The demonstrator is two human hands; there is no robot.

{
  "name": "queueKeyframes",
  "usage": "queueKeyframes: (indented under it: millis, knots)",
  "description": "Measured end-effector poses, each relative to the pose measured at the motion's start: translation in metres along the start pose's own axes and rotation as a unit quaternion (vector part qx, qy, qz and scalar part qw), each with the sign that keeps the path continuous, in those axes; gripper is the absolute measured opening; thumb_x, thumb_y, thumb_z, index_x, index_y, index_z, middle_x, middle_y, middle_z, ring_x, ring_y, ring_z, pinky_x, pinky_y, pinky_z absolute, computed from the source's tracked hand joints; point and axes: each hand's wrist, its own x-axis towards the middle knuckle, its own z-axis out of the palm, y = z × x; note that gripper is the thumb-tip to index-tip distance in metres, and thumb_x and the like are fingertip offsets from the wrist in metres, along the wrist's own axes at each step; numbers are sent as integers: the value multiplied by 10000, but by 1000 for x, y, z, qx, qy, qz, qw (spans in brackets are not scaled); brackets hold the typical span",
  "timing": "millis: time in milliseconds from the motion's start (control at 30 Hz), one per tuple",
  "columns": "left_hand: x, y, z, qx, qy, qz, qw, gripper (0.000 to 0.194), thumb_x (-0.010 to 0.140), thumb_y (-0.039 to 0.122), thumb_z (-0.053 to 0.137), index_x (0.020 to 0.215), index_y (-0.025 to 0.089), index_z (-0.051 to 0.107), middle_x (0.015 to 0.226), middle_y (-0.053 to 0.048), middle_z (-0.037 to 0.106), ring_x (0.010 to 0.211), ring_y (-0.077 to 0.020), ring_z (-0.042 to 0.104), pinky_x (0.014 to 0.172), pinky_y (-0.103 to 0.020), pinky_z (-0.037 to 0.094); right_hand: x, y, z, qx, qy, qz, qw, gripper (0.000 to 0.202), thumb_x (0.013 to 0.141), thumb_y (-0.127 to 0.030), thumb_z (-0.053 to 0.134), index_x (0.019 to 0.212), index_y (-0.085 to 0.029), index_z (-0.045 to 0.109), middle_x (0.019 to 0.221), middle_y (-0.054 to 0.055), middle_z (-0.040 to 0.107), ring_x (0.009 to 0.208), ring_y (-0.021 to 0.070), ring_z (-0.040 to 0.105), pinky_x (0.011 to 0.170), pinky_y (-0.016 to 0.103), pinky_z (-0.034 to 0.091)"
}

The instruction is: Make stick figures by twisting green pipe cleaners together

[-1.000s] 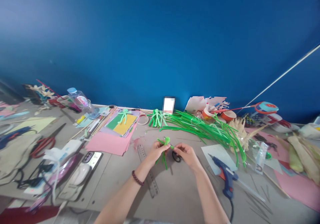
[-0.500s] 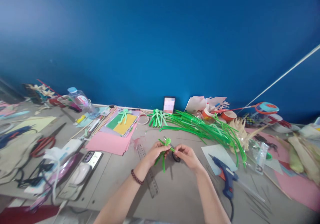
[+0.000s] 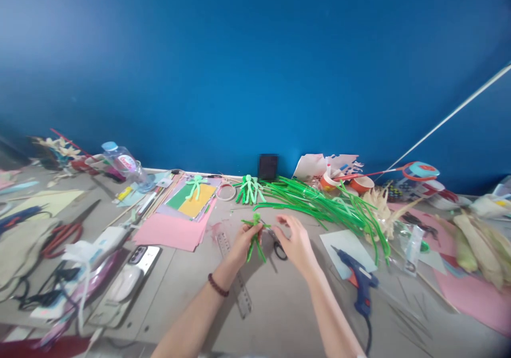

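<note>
A small green pipe-cleaner figure is pinched in my left hand, its head above the fingers and its legs hanging below. My right hand is just to the right of it, fingers apart, holding nothing. Between the hands lie small scissors with black handles, partly hidden by the figure. Behind them, several light green figures stand against the wall, and one more figure lies on green and yellow sheets. Long green pipe cleaners are spread to the right of them.
A metal ruler lies near my left wrist. On the left are pink paper, a phone, red-handled scissors and a bottle. A blue glue gun rests on the right, near corn husks.
My right hand has let go of the green figure and opened, rising slightly. My left hand has shifted a little left with the figure, which now hangs with its legs spread.
</note>
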Motion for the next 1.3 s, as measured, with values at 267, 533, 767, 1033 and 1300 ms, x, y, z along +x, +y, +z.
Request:
queueKeyframes:
  millis: [267, 533, 767, 1033, 1300]
  knots:
    - [9, -4, -4, -46, 65, -9, 997, 294, 615, 394, 736, 566, 132, 612, 489, 12, 534, 458, -91, 461, 473, -237, 359, 128, 17, 17, -280, 137, -129, 941, 399, 872, -359, 505, 1199, -131, 519, 1232, 168, 524, 1183, 318, 407, 991, 467, 315]
    - [8, -4, -3, -57, 50, 2, 997, 301, 596, 395, 744, 557, 133, 601, 491, 17, 525, 444, -85, 465, 460, -228, 364, 189, 54, 28, -414, 46, -232, 879, 727, 825, -318, 605, 1430, -123, 251, 1494, 190, 193, 1374, 348, 105, 1079, 568, 105]
    - [10, -5, -4, -56, 61, -4, 997, 303, 599, 403, 741, 571, 132, 609, 494, 21, 530, 445, -82, 467, 461, -224, 373, 180, 35, 5, -314, 162, -174, 919, 384, 930, -213, 358, 1292, -139, 466, 1421, 165, 351, 1348, 288, 207, 1077, 524, 176]
    - [10, -9, -3, -17, 47, 4, 999, 337, 628, 446, 724, 591, 126, 625, 488, 15, 546, 438, -90, 477, 472, -229, 362, 64, 17, 22, 60, -9, 25, 998, 299, 893, -372, 383, 871, -167, 600, 776, 66, 648, 686, 174, 609, 658, 277, 475]
    - [4, -7, 1, 77, 70, 20, 994, 379, 623, 500, 711, 548, 140, 618, 484, 6, 561, 491, -116, 492, 518, -248, 365, 6, 27, 30, 172, -119, 83, 974, 444, 833, -511, 470, 579, -166, 584, 557, 8, 558, 550, 133, 487, 534, 235, 373]
